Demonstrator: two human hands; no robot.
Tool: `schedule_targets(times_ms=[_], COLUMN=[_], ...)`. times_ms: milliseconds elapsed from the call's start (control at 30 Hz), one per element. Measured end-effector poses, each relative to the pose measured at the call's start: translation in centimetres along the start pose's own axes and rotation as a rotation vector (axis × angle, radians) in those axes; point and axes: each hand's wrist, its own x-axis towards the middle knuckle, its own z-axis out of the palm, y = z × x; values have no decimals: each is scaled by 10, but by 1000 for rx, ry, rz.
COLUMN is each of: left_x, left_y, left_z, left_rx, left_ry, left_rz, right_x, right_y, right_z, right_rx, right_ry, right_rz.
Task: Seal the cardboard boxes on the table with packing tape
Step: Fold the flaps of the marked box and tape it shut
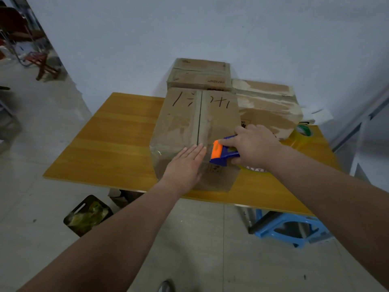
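Front box [189,123] sits mid-table [117,148], seam running twelve to six. Right hand [255,146] wraps tight around the tape dispenser [223,153] at the box's near edge. Left hand [185,165] presses flat beside it, fingers straight. Second box [200,74] at twelve, third box [267,106] at two.

This is a plain back room used for packing, part storeroom and part workshop, with a bare pale wall [189,28], a grey tiled floor [42,207] and a single wooden table [117,144]. Worn cardboard boxes [185,123] crowd the table's middle and far edge, with a blue and orange tape dispenser [223,152] at the nearest box and a roll of clear tape [303,133] by the right edge. A blue plastic stool [294,230] stands under the near right corner, a black bin [88,216] sits on the floor off the near left corner, and stacked furniture [31,55] shows far left.
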Motion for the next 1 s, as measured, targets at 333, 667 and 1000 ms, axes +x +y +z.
schedule_targets(times_ms=[333,667,1000], left_x=[-1,1,21], left_y=[11,19,55], left_z=[-5,-8,-6], left_rx=[6,22,215], left_ry=[-12,-47,-256], left_rz=[-65,-95,-237], right_x=[-20,-50,-44], right_y=[15,72,72], right_z=[-6,18,35], right_rx=[-29,-76,-58], right_ry=[65,18,12], right_rz=[-57,1,-2])
